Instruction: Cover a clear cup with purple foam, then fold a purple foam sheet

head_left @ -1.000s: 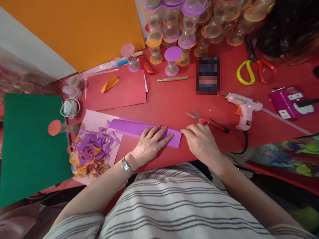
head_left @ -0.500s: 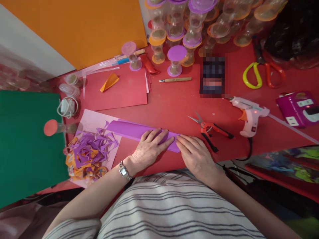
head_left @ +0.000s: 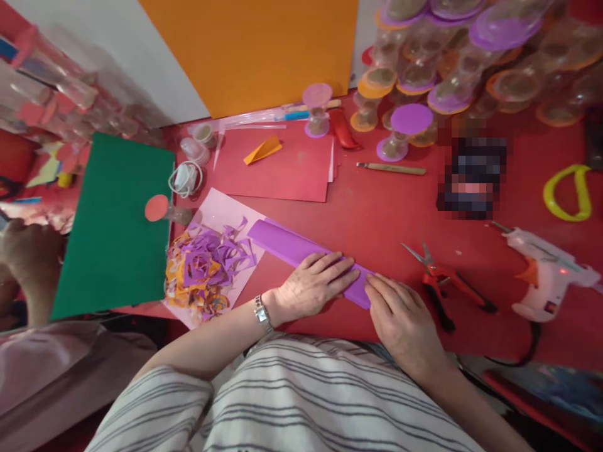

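Note:
A purple sheet, folded into a long strip, lies slantwise on the red table in front of me. My left hand is laid flat over its middle, fingers stretched out and pressing down. At the strip's right end, my right hand has its fingers bent over the edge; its thumb is mostly hidden. The strip's left end reaches onto a pale pink sheet heaped with purple and orange cut scraps. To the right of my right hand lie red-handled snips with their blades apart.
A glue gun lies at the right, near yellow-handled scissors. Behind are a wooden-handled tool, red sheets and stacked clear hourglass-shaped pieces. A green board stands at left; another person's hand shows beyond it.
The view has swung left, so everything sits farther right and the other person's hand shows. My hands stay on the purple strip in nearly the same places.

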The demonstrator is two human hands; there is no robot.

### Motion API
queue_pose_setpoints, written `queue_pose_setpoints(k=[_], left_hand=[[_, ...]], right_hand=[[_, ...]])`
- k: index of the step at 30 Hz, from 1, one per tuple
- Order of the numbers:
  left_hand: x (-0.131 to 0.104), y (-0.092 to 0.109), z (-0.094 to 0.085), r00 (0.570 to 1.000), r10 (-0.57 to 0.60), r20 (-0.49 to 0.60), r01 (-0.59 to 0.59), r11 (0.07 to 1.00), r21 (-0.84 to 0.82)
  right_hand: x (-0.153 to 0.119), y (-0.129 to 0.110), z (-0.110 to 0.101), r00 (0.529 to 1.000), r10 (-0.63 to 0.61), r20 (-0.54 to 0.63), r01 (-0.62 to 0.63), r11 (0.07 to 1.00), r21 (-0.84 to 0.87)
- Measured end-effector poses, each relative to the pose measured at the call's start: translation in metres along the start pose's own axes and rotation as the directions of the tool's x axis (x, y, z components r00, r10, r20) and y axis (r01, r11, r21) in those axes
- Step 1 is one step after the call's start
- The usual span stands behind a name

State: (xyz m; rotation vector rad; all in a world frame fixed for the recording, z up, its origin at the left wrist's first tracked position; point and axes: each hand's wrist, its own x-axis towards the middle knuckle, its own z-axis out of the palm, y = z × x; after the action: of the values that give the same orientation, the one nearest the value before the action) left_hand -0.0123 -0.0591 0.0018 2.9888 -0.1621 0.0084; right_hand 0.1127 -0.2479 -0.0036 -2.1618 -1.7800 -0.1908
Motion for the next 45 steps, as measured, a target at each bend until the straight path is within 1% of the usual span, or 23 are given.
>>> queue_pose_setpoints(k=[4, 11, 15, 18, 21, 24, 27, 30, 33, 35, 38, 40, 42, 45], left_hand=[[-0.008, -0.011, 0.002, 0.998, 0.041, -0.044, -0.041, 0.999, -0.012], [-0.031, -0.045, -0.007, 0.996, -0.092, 0.003, 0.092, 0.992, -0.082], [-0.034, -0.053, -0.004, 0.993, -0.114, 0.035, 0.117, 0.986, -0.116], [-0.032, -0.053, -0.003, 0.994, -0.107, 0.03, 0.11, 0.985, -0.135], [-0.031, -0.051, -0.005, 0.994, -0.107, 0.018, 0.109, 0.985, -0.135], [-0.032, -0.047, -0.007, 0.99, -0.143, 0.023, 0.144, 0.984, -0.105], [-0.034, -0.042, -0.005, 0.984, -0.174, 0.031, 0.176, 0.982, -0.073], [-0.036, -0.04, -0.002, 0.983, -0.182, 0.008, 0.182, 0.982, -0.057], [-0.036, -0.039, -0.004, 0.979, -0.203, -0.014, 0.203, 0.979, -0.027], [-0.034, -0.039, -0.011, 0.968, -0.251, 0.004, 0.251, 0.968, -0.001], [-0.03, -0.04, -0.023, 0.941, -0.334, 0.058, 0.333, 0.942, 0.027], [-0.028, -0.039, -0.027, 0.931, -0.353, 0.091, 0.351, 0.935, 0.04], [-0.028, -0.038, -0.027, 0.924, -0.368, 0.102, 0.364, 0.93, 0.054], [-0.03, -0.036, -0.023, 0.917, -0.386, 0.098, 0.38, 0.922, 0.071]], right_hand=[[-0.002, 0.001, 0.001, 1.0, -0.017, -0.013, 0.017, 1.0, -0.005], [0.0, 0.003, -0.002, 0.998, -0.055, -0.015, 0.055, 0.998, -0.02], [0.002, 0.003, -0.003, 0.997, -0.068, -0.025, 0.067, 0.997, -0.033], [0.002, 0.003, -0.002, 0.997, -0.068, -0.023, 0.067, 0.997, -0.041], [0.001, 0.003, -0.001, 0.998, -0.054, -0.036, 0.053, 0.998, -0.041], [-0.001, 0.003, 0.0, 0.998, -0.05, -0.045, 0.049, 0.998, -0.036], [-0.003, 0.003, 0.001, 0.999, -0.035, -0.02, 0.035, 0.999, -0.019], [-0.004, 0.003, 0.002, 1.0, -0.027, -0.005, 0.027, 1.0, -0.016], [-0.003, 0.004, 0.001, 0.999, -0.04, -0.014, 0.039, 0.999, -0.025], [-0.001, 0.004, 0.0, 0.998, -0.054, -0.018, 0.054, 0.998, -0.024], [0.002, 0.004, -0.002, 0.998, -0.063, -0.021, 0.062, 0.998, -0.017], [0.003, 0.004, -0.003, 0.998, -0.064, -0.023, 0.064, 0.998, -0.013], [0.003, 0.005, -0.003, 0.998, -0.067, -0.018, 0.067, 0.998, -0.006], [0.001, 0.006, -0.003, 0.998, -0.065, 0.001, 0.065, 0.998, 0.003]])
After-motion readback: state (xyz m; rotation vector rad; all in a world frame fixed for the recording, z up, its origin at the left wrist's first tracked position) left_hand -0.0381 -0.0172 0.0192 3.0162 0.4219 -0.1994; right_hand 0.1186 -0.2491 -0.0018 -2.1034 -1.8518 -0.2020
